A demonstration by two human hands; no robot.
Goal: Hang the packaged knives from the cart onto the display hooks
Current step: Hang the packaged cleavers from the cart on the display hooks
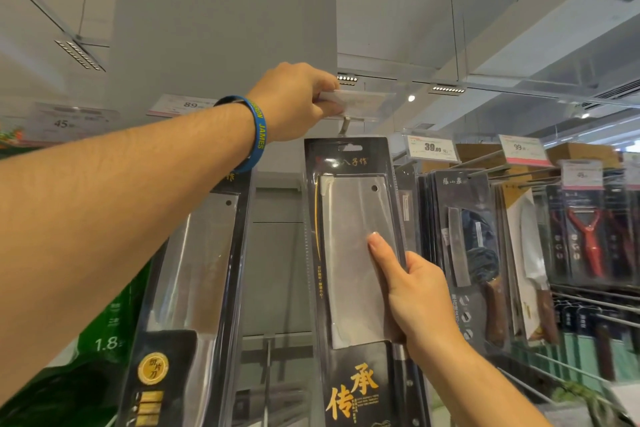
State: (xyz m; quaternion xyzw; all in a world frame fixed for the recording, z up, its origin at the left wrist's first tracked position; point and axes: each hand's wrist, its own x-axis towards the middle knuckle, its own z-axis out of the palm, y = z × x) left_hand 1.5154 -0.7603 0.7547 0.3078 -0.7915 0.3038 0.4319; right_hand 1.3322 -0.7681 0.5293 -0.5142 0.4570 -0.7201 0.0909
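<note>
Cleaver pack [353, 253] stands upright mid-frame, gripped at its right edge by the right hand [415, 298]; left hand [294, 100], upper centre, pinches the clear price-tag holder [363, 101] above the hook [345, 124].

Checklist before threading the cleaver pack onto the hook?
1. Right hand grips the packaged cleaver: ok.
2. Left hand holds the price tag lifted off the hook tip: ok.
3. Hang hole unobstructed: ok.
4. Hole on the hook: not ok, it sits just below the tip.
5. Free room further along the hook: cannot tell, the pack hides it.
</note>
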